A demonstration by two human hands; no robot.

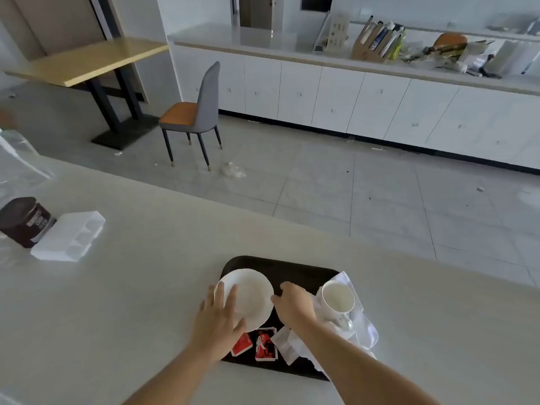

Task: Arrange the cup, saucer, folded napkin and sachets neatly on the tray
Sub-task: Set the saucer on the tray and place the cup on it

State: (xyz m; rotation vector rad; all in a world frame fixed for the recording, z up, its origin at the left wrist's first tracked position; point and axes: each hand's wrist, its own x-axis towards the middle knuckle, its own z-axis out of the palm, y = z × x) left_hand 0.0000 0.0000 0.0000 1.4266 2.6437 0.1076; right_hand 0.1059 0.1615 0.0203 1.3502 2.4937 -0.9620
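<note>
A dark tray (295, 268) lies on the pale counter in front of me. A white saucer (252, 296) rests on its left part, overhanging the left rim. My left hand (219, 320) lies flat on the saucer's left edge, fingers spread. My right hand (295, 302) touches the saucer's right edge with its fingertips. A white cup (337, 299) stands on a crumpled white napkin (362, 325) at the tray's right end. Two red sachets (264, 344) and a white sachet (286, 344) lie at the tray's near edge.
At the counter's left stand a dark jar (24, 220) and a white foam packing block (68, 236), with clear plastic wrap (17, 159) behind. Beyond the counter edge is tiled floor, a grey chair (195, 112) and white cabinets (365, 103).
</note>
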